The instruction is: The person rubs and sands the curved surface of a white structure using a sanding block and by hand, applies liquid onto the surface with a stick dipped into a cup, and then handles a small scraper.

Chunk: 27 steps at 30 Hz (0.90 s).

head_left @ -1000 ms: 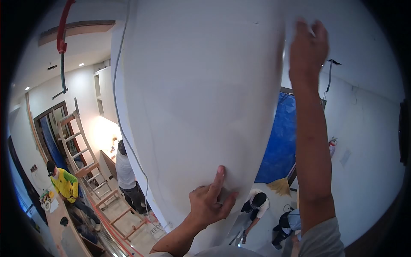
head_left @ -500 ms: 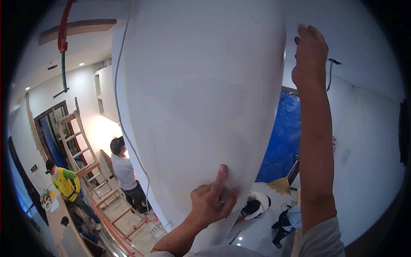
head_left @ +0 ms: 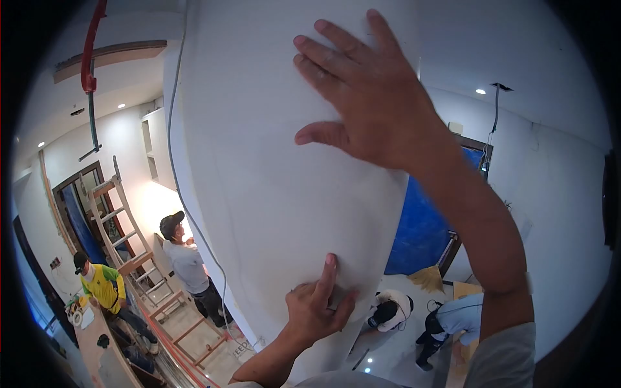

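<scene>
Near the upper right edge of a white panel (head_left: 259, 194), the right hand (head_left: 372, 97) is seemingly lying flat on the face, its fingers wide apart and its thumb pointing toward the left edge. Close to the panel's lower right edge, the left hand (head_left: 317, 307) is pointing its forefinger upward against the surface, the thumb standing well apart and the other fingers curling. The panel is standing directly before the person, and a grey cable (head_left: 170, 123) is running down along its left edge. Beyond the right edge, a blue sheet (head_left: 414, 233) is showing partly behind the right forearm, and below it a person in white (head_left: 400, 304) and a person in light blue (head_left: 460, 313) are bending over. Past the left edge, a person in a dark cap (head_left: 186, 262) is standing near a ladder (head_left: 136, 262), while a person in yellow (head_left: 103, 284) is looking down beside the right edge of a table (head_left: 113, 368).
</scene>
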Tool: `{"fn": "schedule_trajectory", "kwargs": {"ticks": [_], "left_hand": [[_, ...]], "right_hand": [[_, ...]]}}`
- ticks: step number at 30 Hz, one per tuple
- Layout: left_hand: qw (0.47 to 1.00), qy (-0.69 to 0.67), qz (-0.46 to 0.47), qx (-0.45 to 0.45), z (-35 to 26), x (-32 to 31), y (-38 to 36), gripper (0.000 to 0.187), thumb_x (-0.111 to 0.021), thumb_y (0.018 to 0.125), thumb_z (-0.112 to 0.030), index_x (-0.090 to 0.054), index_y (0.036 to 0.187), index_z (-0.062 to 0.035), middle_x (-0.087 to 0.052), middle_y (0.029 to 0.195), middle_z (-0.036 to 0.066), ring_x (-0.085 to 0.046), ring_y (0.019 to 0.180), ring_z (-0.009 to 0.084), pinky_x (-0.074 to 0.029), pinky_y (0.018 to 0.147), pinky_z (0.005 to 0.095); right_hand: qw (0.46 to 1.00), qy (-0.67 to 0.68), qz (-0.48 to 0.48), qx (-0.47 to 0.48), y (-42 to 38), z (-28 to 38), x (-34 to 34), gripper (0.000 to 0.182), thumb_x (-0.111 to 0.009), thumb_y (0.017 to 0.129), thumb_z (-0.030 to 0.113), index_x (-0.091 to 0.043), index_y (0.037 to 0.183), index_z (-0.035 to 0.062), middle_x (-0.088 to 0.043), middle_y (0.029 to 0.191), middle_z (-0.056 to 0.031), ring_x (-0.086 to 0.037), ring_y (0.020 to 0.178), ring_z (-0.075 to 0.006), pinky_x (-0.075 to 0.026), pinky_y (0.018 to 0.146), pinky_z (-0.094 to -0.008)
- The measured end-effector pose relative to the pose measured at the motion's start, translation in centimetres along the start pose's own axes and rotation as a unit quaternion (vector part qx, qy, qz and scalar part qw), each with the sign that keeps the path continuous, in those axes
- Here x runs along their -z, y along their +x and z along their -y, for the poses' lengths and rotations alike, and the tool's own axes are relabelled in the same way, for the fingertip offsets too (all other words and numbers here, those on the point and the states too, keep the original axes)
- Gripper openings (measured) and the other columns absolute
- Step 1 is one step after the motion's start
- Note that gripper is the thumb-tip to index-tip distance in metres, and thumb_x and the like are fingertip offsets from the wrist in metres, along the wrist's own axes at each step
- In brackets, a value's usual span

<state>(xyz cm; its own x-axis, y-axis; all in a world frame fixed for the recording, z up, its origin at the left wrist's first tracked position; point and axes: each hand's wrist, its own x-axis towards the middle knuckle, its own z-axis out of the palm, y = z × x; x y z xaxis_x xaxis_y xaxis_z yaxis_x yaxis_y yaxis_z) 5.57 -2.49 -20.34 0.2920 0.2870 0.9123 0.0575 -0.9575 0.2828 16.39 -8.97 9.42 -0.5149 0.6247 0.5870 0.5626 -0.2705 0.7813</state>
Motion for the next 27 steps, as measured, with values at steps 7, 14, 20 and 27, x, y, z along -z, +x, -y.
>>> {"fn": "schedule_trajectory", "kwargs": {"ticks": [7, 14, 20, 27], "left_hand": [[1.000, 0.004, 0.005, -0.005, 0.2, 0.1, -0.3, 0.082, -0.077, 0.073, -0.015, -0.042, 0.144, 0.0061, -0.065, 0.068, 0.007, -0.055, 0.043, 0.0171, -0.046, 0.045, 0.0291], [0.999, 0.027, -0.010, -0.018, -0.1, -0.5, -0.2, 0.087, -0.078, 0.074, -0.014, -0.036, 0.148, 0.0053, -0.051, 0.052, 0.003, -0.053, 0.042, 0.0147, -0.044, 0.046, 0.0262], [1.000, 0.017, 0.000, -0.016, 0.0, -0.2, -0.5, 0.086, -0.077, 0.076, -0.013, -0.036, 0.148, 0.0072, -0.051, 0.051, 0.004, -0.052, 0.042, 0.0143, -0.044, 0.046, 0.0251], [0.999, 0.037, 0.028, 0.015, 0.2, 0.1, -1.1, 0.087, -0.077, 0.076, -0.013, -0.034, 0.149, 0.0070, -0.052, 0.051, 0.004, -0.052, 0.042, 0.0134, -0.044, 0.047, 0.0251]], "right_hand": [[0.956, -0.091, -0.229, -0.160, -4.4, -5.8, -5.8, 0.077, -0.050, 0.098, 0.056, -0.037, 0.149, -0.0007, -0.046, 0.149, -0.0192, -0.035, 0.143, -0.0398, -0.031, 0.115, -0.0446], [0.878, 0.252, -0.282, -0.293, -4.8, -3.8, -7.1, 0.098, -0.038, 0.093, 0.072, -0.029, 0.148, -0.0092, -0.035, 0.150, -0.0325, -0.032, 0.143, -0.0431, -0.026, 0.116, -0.0520], [0.868, 0.293, -0.263, -0.303, -3.7, -0.2, -7.9, 0.100, -0.040, 0.094, 0.071, -0.026, 0.147, -0.0126, -0.030, 0.152, -0.0342, -0.033, 0.142, -0.0434, -0.028, 0.116, -0.0493], [0.574, 0.616, -0.122, -0.526, -8.5, 2.8, -11.6, 0.100, -0.036, 0.095, 0.071, -0.030, 0.145, -0.0159, -0.035, 0.149, -0.0352, -0.033, 0.142, -0.0450, -0.028, 0.116, -0.0446]]}}
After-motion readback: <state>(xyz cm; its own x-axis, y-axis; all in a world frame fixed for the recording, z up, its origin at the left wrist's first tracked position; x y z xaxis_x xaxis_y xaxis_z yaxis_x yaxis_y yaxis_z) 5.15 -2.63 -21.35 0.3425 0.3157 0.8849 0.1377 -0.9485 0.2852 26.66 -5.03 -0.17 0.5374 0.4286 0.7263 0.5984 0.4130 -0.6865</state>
